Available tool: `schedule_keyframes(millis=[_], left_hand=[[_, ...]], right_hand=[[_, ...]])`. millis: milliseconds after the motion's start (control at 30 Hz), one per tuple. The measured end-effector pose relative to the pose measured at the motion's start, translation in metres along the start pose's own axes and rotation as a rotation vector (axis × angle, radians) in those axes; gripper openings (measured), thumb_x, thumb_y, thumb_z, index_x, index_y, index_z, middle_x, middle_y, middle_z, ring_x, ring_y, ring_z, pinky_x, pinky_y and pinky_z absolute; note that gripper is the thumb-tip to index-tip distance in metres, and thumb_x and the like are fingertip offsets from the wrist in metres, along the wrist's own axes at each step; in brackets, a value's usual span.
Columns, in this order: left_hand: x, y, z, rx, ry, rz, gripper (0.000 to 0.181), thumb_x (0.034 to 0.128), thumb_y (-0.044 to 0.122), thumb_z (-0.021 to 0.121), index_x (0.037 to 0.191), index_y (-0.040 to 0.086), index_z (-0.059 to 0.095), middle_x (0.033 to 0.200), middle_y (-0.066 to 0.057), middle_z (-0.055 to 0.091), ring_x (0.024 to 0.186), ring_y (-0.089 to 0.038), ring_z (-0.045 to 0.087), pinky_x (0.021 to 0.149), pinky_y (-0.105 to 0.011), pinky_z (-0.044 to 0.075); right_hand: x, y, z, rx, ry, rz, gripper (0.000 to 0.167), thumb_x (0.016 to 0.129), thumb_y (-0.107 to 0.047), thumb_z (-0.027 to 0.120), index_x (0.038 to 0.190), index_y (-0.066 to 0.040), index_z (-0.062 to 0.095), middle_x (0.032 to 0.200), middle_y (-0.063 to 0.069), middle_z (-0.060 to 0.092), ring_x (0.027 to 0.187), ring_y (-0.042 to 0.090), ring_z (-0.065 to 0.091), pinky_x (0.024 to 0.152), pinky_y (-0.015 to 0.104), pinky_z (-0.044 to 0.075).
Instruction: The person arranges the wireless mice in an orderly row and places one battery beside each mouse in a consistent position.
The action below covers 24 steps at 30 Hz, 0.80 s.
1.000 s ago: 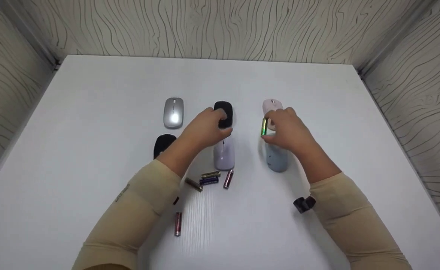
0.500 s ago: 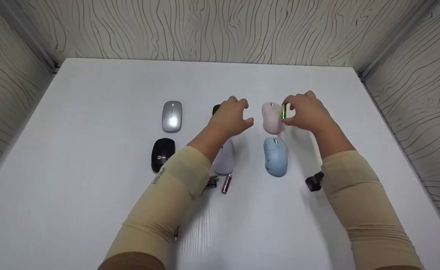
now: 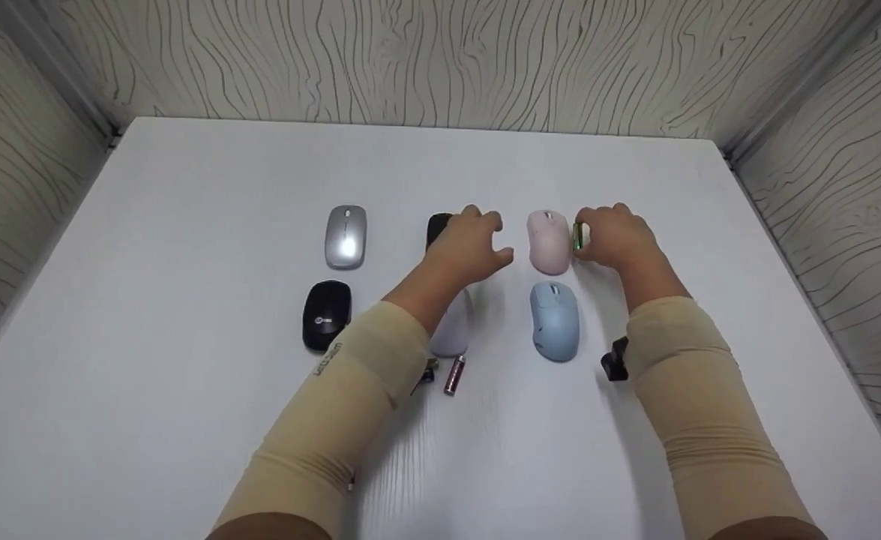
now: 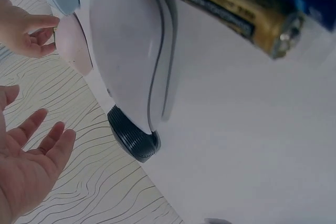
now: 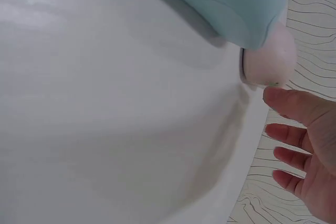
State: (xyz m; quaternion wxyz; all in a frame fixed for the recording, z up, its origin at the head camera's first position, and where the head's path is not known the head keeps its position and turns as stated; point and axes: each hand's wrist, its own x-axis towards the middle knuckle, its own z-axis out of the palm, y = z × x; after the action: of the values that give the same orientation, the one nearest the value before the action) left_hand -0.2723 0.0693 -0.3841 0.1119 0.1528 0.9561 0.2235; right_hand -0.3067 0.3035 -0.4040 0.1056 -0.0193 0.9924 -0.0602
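Observation:
Between the thumb and fingertips of my right hand (image 3: pixel 617 234) is a green and gold battery (image 3: pixel 578 235), pinched upright just right of the pink mouse (image 3: pixel 549 241). In the right wrist view the battery is almost wholly hidden by the thumb. My left hand (image 3: pixel 467 246) hovers over a black mouse (image 3: pixel 438 226) and covers much of it; its fingers are spread apart from the thumb with nothing between them. Under the left forearm lies a lilac mouse (image 3: pixel 451 330), partly covered. Nearest below the pink mouse is a light blue mouse (image 3: pixel 555 321).
On the left stand a silver mouse (image 3: pixel 346 237) and another black mouse (image 3: pixel 327 316). A red battery (image 3: pixel 454 376) lies below the lilac mouse, beside a gold battery (image 4: pixel 226 6). The left sleeve hides other batteries. Patterned panels (image 3: pixel 425 60) enclose the white table (image 3: pixel 185 420).
My right hand has carried the green battery from the pink mouse's left side over to its right. My left hand has moved right, its fingers now off the black mouse.

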Motion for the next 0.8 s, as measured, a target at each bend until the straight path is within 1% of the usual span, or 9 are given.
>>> schedule_keyframes(millis=[167, 267, 367, 467, 600, 733, 800], left_hand=[[0.000, 0.001, 0.002, -0.001, -0.022, -0.003, 0.051, 0.0869, 0.043, 0.055, 0.130, 0.017, 0.048, 0.125, -0.006, 0.048, 0.113, -0.019, 0.048, 0.093, -0.032, 0.043], [0.001, 0.000, 0.004, 0.004, -0.031, -0.007, 0.051, 0.0870, 0.043, 0.055, 0.131, 0.017, 0.048, 0.124, -0.006, 0.048, 0.113, -0.019, 0.048, 0.092, -0.032, 0.044], [0.002, -0.001, 0.005, 0.000, -0.037, -0.006, 0.051, 0.0870, 0.043, 0.055, 0.131, 0.017, 0.048, 0.124, -0.006, 0.049, 0.112, -0.019, 0.048, 0.092, -0.032, 0.043], [0.002, -0.001, 0.006, -0.001, -0.042, -0.006, 0.051, 0.0871, 0.043, 0.055, 0.131, 0.017, 0.047, 0.124, -0.006, 0.048, 0.112, -0.019, 0.047, 0.093, -0.032, 0.043], [0.002, -0.001, 0.007, -0.001, -0.043, -0.013, 0.051, 0.0871, 0.043, 0.055, 0.131, 0.018, 0.047, 0.126, -0.006, 0.048, 0.114, -0.020, 0.047, 0.093, -0.033, 0.043], [0.001, -0.002, 0.007, -0.001, -0.044, -0.018, 0.051, 0.0869, 0.042, 0.056, 0.131, 0.018, 0.047, 0.127, -0.006, 0.047, 0.116, -0.020, 0.046, 0.094, -0.034, 0.042], [0.001, -0.002, 0.007, -0.001, -0.046, -0.019, 0.051, 0.0868, 0.042, 0.056, 0.131, 0.018, 0.047, 0.127, -0.007, 0.047, 0.116, -0.021, 0.046, 0.095, -0.034, 0.042]], right_hand=[[0.004, -0.001, 0.008, -0.009, -0.034, 0.001, 0.050, 0.077, -0.023, 0.071, 0.121, -0.007, 0.054, 0.111, 0.020, 0.058, 0.103, 0.038, 0.046, 0.087, 0.059, 0.038], [0.006, -0.002, 0.010, -0.021, -0.049, -0.009, 0.051, 0.078, -0.021, 0.069, 0.124, -0.007, 0.052, 0.115, 0.022, 0.057, 0.107, 0.041, 0.046, 0.088, 0.059, 0.038], [0.007, -0.002, 0.011, 0.002, -0.071, -0.007, 0.052, 0.079, -0.018, 0.068, 0.127, -0.008, 0.050, 0.118, 0.022, 0.056, 0.110, 0.041, 0.045, 0.089, 0.060, 0.037], [0.008, 0.000, 0.012, 0.053, -0.088, -0.014, 0.049, 0.080, -0.014, 0.066, 0.126, -0.008, 0.050, 0.113, 0.020, 0.057, 0.106, 0.038, 0.048, 0.089, 0.058, 0.038], [0.008, 0.002, 0.013, 0.131, -0.089, -0.019, 0.044, 0.081, -0.010, 0.063, 0.123, -0.007, 0.052, 0.102, 0.017, 0.059, 0.095, 0.033, 0.050, 0.085, 0.053, 0.041], [0.008, 0.002, 0.013, 0.179, -0.095, -0.002, 0.046, 0.081, -0.010, 0.063, 0.125, -0.008, 0.051, 0.103, 0.017, 0.059, 0.094, 0.032, 0.051, 0.085, 0.053, 0.041], [0.007, 0.001, 0.013, 0.171, -0.097, 0.006, 0.050, 0.081, -0.012, 0.064, 0.128, -0.009, 0.048, 0.105, 0.018, 0.059, 0.096, 0.033, 0.051, 0.086, 0.054, 0.041]])
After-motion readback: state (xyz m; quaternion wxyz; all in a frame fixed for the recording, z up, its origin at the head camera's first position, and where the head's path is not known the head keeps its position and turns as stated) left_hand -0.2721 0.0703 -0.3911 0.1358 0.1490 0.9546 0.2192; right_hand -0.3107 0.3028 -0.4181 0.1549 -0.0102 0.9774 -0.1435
